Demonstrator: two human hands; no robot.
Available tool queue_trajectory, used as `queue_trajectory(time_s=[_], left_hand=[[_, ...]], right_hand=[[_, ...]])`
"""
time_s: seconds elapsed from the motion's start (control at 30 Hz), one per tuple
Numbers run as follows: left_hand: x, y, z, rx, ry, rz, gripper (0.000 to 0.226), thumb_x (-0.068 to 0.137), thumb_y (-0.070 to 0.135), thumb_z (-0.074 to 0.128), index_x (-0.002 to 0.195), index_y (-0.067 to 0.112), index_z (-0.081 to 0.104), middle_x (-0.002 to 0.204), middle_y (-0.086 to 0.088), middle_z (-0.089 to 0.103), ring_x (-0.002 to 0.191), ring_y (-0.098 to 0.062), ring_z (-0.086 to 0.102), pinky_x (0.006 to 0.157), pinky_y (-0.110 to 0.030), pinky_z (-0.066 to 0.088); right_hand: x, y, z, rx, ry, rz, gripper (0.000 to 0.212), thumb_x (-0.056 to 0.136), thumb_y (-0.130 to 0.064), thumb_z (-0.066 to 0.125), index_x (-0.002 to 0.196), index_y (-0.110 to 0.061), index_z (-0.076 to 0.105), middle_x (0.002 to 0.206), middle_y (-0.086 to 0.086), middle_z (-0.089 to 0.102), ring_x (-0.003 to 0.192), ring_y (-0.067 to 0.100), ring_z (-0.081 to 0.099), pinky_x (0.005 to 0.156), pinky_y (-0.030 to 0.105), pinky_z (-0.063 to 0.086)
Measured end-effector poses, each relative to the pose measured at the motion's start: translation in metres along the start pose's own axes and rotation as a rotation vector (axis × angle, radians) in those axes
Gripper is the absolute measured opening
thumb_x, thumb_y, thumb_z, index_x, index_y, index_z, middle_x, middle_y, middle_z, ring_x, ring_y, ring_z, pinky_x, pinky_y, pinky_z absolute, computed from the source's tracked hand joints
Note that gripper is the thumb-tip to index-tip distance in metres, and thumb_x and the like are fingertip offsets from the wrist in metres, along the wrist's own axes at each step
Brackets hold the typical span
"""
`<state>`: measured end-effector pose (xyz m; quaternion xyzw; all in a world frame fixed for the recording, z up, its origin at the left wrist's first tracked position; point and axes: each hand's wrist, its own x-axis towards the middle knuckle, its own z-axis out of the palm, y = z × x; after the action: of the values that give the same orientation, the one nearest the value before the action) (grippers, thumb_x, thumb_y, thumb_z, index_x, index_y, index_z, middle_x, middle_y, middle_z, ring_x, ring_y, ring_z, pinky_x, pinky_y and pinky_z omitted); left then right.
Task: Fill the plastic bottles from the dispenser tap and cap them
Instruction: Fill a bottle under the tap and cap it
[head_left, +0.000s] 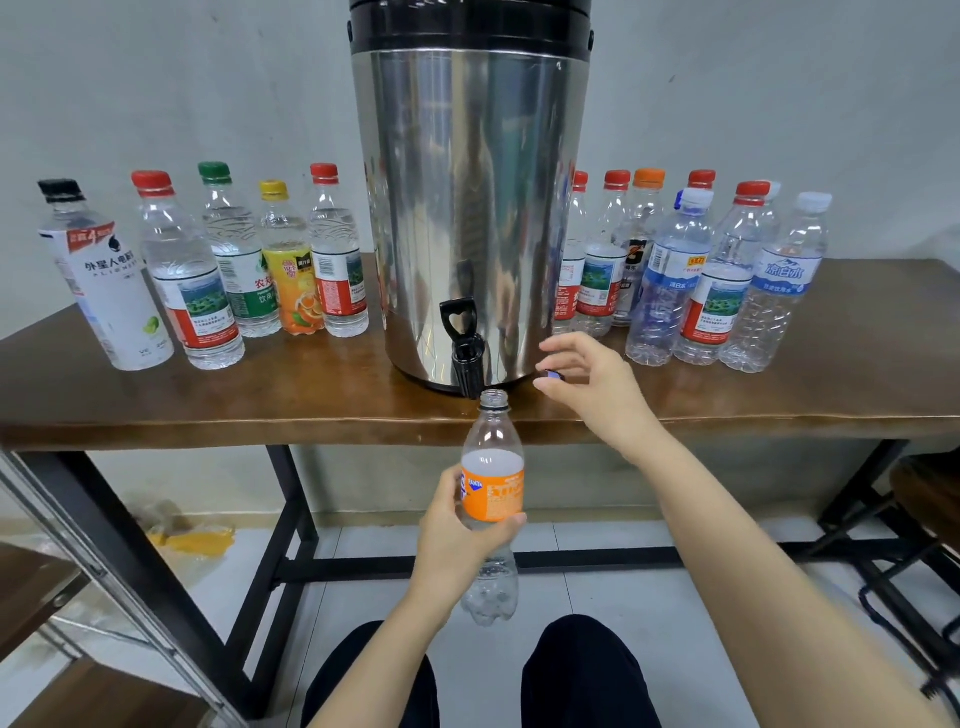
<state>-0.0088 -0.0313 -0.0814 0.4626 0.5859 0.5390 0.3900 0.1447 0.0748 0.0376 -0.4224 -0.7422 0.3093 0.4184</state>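
- Standing at the left end of the counter (260, 405), five capped bottles (208, 270) look filled with clear liquid; I take these as finished.
- Below the counter edge, the left grip (457, 535) has fingers and thumb curled round the label of the orange-labelled bottle (492, 467); it is upright and uncapped; how full it is I cannot tell.
- Its open mouth sits just beneath the tap (465, 353) of the steel dispenser (467, 208); the lever stands up and no stream shows, so the filling step seems about to start.
- Just right of the tap, the right grip (587, 384) pinches a small blue cap (551, 375) between thumb and fingertips, the other fingers loosely spread; the next move likely calls for working the lever without dropping the cap, with the mouth centred under the spout.
- At the right, a cluster of capped bottles (727, 280) looks mostly empty; probably waiting their turn.
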Motion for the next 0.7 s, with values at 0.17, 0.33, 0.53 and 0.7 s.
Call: queue_trajectory(time_s=[0.17,0.33,0.53,0.7], left_hand=[[0.004,-0.005,-0.004,0.081,0.07,-0.011,0.067,0.07,0.015,0.089,0.125,0.022,0.053,0.107,0.011,0.065,0.094,-0.001,0.063,0.071,-0.008,0.049],[0.007,-0.011,-0.004,0.103,0.1,-0.03,0.069,0.07,0.019,0.089,0.128,0.021,0.051,0.111,0.006,0.064,0.096,-0.006,0.062,0.071,-0.012,0.052],[0.01,-0.012,-0.005,0.112,0.13,-0.007,0.071,0.071,0.022,0.088,0.129,0.022,0.049,0.112,0.008,0.063,0.097,-0.004,0.061,0.071,-0.008,0.05],[0.014,-0.014,-0.003,0.157,0.192,0.081,0.077,0.069,0.021,0.09,0.132,0.028,0.046,0.122,0.008,0.059,0.108,-0.01,0.06,0.083,-0.014,0.051]], right_hand=[[0.002,0.026,0.014,-0.205,-0.03,0.023,0.032,0.085,-0.008,0.074,0.114,-0.015,0.062,0.099,0.001,0.065,0.097,0.012,0.059,0.086,0.014,0.044],[0.003,0.037,0.02,-0.336,-0.032,0.049,0.029,0.089,-0.013,0.071,0.116,-0.019,0.06,0.106,0.0,0.065,0.105,0.02,0.054,0.088,0.031,0.044],[0.006,0.04,0.022,-0.442,-0.027,0.058,0.039,0.09,-0.019,0.07,0.127,-0.018,0.058,0.124,0.002,0.062,0.116,0.02,0.048,0.092,0.028,0.039],[0.004,0.033,0.021,-0.452,0.037,-0.013,0.043,0.092,-0.027,0.068,0.133,-0.02,0.055,0.135,-0.001,0.054,0.122,0.021,0.044,0.088,0.024,0.034]])
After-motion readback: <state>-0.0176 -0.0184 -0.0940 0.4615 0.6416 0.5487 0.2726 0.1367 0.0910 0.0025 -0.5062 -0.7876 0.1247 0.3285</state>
